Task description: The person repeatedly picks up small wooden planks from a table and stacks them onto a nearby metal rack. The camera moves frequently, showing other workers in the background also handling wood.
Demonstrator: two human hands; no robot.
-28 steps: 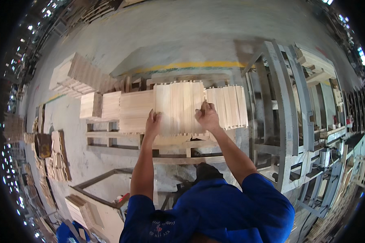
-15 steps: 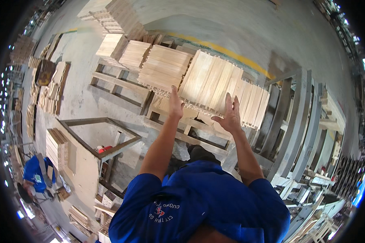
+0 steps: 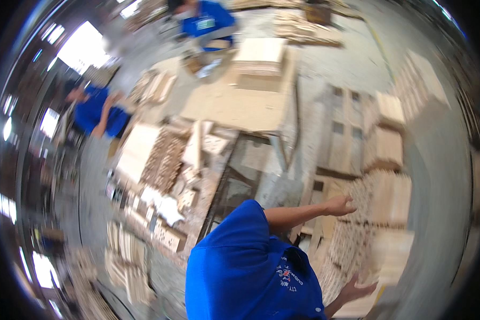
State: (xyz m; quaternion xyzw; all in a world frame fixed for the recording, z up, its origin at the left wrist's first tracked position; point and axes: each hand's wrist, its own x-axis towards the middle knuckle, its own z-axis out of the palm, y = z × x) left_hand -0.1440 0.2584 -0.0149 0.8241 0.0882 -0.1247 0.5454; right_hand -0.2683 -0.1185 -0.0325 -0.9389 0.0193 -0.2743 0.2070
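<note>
while the left hand (image 3: pixel 340 205) half-curls empty, the right hand (image 3: pixel 357 290) spreads empty near straight, pale wooden slats (image 3: pixel 390 200).

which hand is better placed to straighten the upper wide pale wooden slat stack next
Probably the left hand: it looks nearer that stack, while the right hand is farther off, lower in view.

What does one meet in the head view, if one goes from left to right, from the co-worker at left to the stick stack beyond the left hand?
Left co-worker → top co-worker → light wood stack → left hand → stick stack.
</note>
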